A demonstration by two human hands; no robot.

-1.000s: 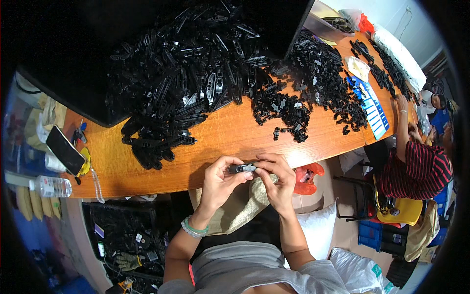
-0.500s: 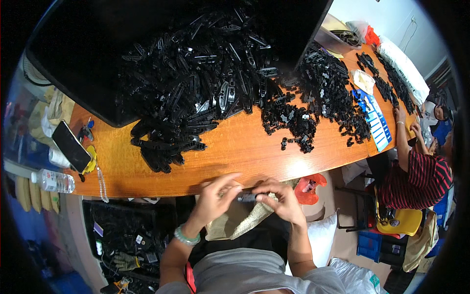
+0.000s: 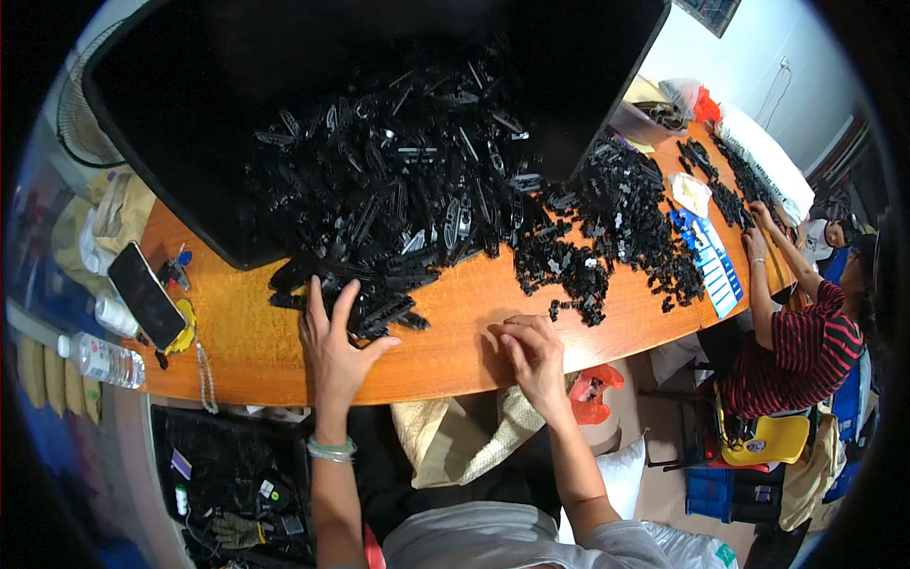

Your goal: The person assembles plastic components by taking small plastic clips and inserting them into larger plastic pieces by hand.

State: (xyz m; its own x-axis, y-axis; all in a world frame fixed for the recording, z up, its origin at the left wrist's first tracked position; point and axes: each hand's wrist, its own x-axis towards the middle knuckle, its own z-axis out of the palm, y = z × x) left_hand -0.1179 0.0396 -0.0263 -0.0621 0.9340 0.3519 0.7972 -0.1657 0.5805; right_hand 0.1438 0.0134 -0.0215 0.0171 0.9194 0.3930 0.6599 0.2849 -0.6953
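On the left of the tabletop (image 3: 455, 346), my left hand (image 3: 332, 351) reached to the near end of the long black plastic parts (image 3: 403, 275), fingers and thumb spread wide; I couldn't tell whether the fingertips pressed on any. Those parts spilled toward me out of a big black tray (image 3: 156, 194). My right hand (image 3: 538, 356) was well apart from it, by the near edge, fingers curled in toward the thumb; whether it pinched something small, I couldn't tell. Beyond it, slightly right, lay small black pieces (image 3: 569, 280). A phone (image 3: 147, 294) was off to my left, and a pale woven sack (image 3: 417, 427) hung below the near edge.
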